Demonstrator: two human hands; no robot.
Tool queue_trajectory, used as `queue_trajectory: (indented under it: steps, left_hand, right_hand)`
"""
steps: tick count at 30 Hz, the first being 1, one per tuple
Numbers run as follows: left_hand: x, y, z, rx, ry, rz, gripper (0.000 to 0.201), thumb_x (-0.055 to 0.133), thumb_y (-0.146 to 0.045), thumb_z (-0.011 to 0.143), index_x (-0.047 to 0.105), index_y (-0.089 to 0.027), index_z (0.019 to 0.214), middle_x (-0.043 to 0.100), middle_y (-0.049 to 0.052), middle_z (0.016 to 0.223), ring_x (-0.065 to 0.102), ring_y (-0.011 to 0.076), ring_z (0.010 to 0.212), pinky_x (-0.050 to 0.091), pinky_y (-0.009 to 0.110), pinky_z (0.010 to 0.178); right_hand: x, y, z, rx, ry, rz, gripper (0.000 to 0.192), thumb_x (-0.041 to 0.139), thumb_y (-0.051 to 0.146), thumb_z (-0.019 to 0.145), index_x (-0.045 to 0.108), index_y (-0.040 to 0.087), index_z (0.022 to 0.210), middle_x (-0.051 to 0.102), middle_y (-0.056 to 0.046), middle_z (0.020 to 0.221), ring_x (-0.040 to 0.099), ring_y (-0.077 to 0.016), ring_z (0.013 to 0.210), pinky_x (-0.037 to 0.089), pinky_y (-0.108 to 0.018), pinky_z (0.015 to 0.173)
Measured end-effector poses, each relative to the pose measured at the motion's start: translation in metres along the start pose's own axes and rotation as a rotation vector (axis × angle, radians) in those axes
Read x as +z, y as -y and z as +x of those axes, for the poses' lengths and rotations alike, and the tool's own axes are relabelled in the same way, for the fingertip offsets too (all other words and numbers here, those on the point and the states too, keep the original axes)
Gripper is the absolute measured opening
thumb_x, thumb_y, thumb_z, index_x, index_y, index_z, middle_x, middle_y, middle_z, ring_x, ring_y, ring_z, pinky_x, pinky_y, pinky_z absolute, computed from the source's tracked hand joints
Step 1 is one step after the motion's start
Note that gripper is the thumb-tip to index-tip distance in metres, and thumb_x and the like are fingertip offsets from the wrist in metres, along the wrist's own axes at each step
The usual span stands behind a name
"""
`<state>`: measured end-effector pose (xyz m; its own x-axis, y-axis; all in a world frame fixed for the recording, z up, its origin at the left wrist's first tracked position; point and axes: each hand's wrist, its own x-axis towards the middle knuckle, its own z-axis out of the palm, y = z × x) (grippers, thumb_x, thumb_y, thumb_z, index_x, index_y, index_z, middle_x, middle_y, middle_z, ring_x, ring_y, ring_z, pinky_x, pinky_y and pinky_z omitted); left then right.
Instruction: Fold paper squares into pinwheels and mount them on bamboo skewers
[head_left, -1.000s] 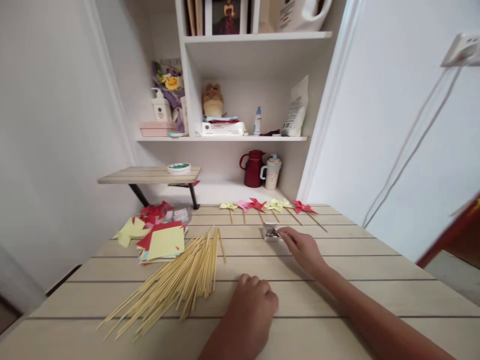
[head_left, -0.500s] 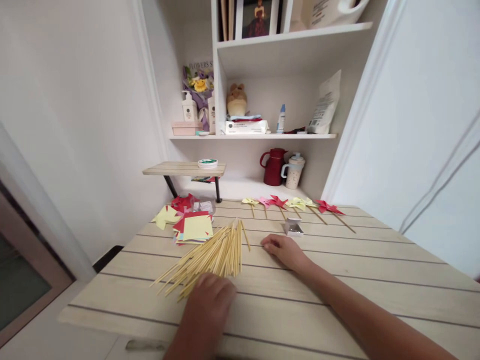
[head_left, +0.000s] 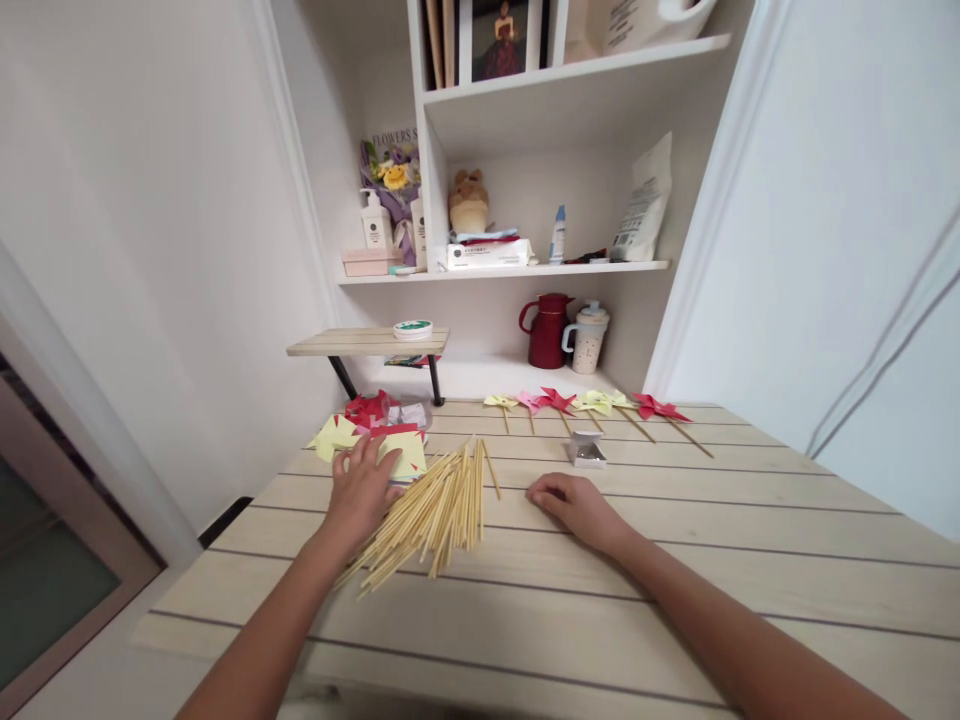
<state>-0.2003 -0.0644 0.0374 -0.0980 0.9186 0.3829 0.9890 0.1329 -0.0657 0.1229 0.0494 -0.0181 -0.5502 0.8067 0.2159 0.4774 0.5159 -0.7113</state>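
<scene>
I view the left hand (head_left: 361,494), fingers spread, at the yellow paper sheets (head_left: 410,455). The right hand (head_left: 579,508) lies curled near the open box (head_left: 588,454); I cannot tell its grip.

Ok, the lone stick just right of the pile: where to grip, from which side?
I'd pinch the lone stick toward its near end, coming from the right, where the right hand already is. That end angles away from the stick pile, leaving bare tabletop for the fingers; the far end sits close against the pile.
</scene>
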Motion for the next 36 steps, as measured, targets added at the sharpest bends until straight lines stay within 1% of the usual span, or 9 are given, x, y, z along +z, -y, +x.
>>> queue_trajectory:
  steps: [3,5,7,10,13,18,27,32,36]
  left_hand:
    - [-0.005,-0.001,0.007,0.044,0.101,-0.019,0.033,0.059,-0.017,0.083,0.062,-0.022,0.115,0.056,0.014,0.138,0.039,0.0333,0.135,0.022,0.055,0.108]
    - [-0.01,-0.001,0.009,0.09,0.148,-0.04,0.024,0.055,-0.013,0.083,0.065,-0.022,0.103,0.067,0.011,0.12,0.053,0.0294,0.12,0.026,0.052,0.106]
    - [-0.014,0.0,0.009,0.12,0.158,-0.045,0.023,0.052,-0.009,0.082,0.066,-0.022,0.095,0.07,0.009,0.11,0.059,0.0262,0.111,0.03,0.046,0.103]
    - [-0.014,0.003,0.007,0.125,0.135,-0.041,0.026,0.052,-0.009,0.082,0.066,-0.022,0.1,0.068,0.01,0.116,0.055,0.0265,0.117,0.031,0.043,0.102]
    - [-0.009,0.008,0.006,0.113,0.083,-0.049,0.027,0.056,-0.013,0.082,0.067,-0.023,0.105,0.063,0.01,0.126,0.048,0.029,0.126,0.027,0.046,0.104]
    - [-0.003,0.019,0.007,0.124,0.087,-0.091,0.022,0.053,-0.014,0.086,0.07,-0.023,0.095,0.072,0.008,0.109,0.06,0.0258,0.109,0.027,0.045,0.104]
    - [-0.003,0.03,0.005,0.097,0.082,-0.151,0.025,0.049,-0.024,0.089,0.074,-0.024,0.094,0.074,0.006,0.108,0.064,0.0252,0.103,0.032,0.041,0.097]
    - [-0.002,0.026,0.006,0.095,0.061,-0.15,0.031,0.044,-0.018,0.088,0.074,-0.024,0.08,0.076,0.004,0.091,0.067,0.023,0.089,0.033,0.042,0.094]
    - [-0.004,0.017,0.005,0.081,-0.006,-0.112,0.033,0.042,-0.016,0.089,0.072,-0.022,0.075,0.075,0.005,0.083,0.066,0.0235,0.085,0.031,0.045,0.098]
  right_hand:
    - [-0.001,-0.001,0.0,-0.012,0.008,0.004,0.026,0.052,0.037,0.088,0.073,0.021,0.087,0.076,-0.005,0.091,0.066,-0.0235,0.085,0.049,-0.033,0.079]
    - [-0.002,-0.001,-0.001,-0.017,0.014,0.006,0.026,0.052,0.037,0.088,0.073,0.021,0.086,0.075,-0.006,0.091,0.066,-0.0235,0.085,0.049,-0.033,0.079]
    - [-0.002,-0.002,-0.001,-0.021,0.018,0.01,0.026,0.052,0.036,0.088,0.072,0.021,0.085,0.075,-0.005,0.091,0.066,-0.0233,0.085,0.049,-0.032,0.079]
    - [-0.003,-0.002,-0.001,-0.021,0.021,0.013,0.026,0.051,0.036,0.088,0.072,0.021,0.085,0.075,-0.005,0.091,0.066,-0.0228,0.084,0.048,-0.032,0.078]
    - [-0.003,-0.002,0.0,-0.018,0.024,0.014,0.025,0.051,0.035,0.088,0.071,0.02,0.085,0.075,-0.005,0.09,0.066,-0.0226,0.084,0.048,-0.031,0.077]
    - [-0.002,-0.003,-0.001,-0.019,0.034,0.016,0.025,0.051,0.035,0.088,0.071,0.02,0.086,0.074,-0.005,0.089,0.065,-0.022,0.082,0.047,-0.031,0.075]
    - [-0.002,-0.006,0.0,-0.018,0.041,0.028,0.026,0.051,0.036,0.088,0.072,0.02,0.087,0.075,-0.006,0.092,0.065,-0.0235,0.085,0.048,-0.033,0.078]
    - [-0.002,-0.008,0.0,-0.024,0.046,0.036,0.025,0.052,0.035,0.088,0.072,0.02,0.087,0.075,-0.006,0.092,0.065,-0.0244,0.085,0.047,-0.033,0.077]
    - [-0.002,-0.006,0.0,-0.013,0.044,0.046,0.025,0.052,0.035,0.087,0.072,0.02,0.086,0.075,-0.007,0.091,0.065,-0.0247,0.085,0.047,-0.034,0.077]
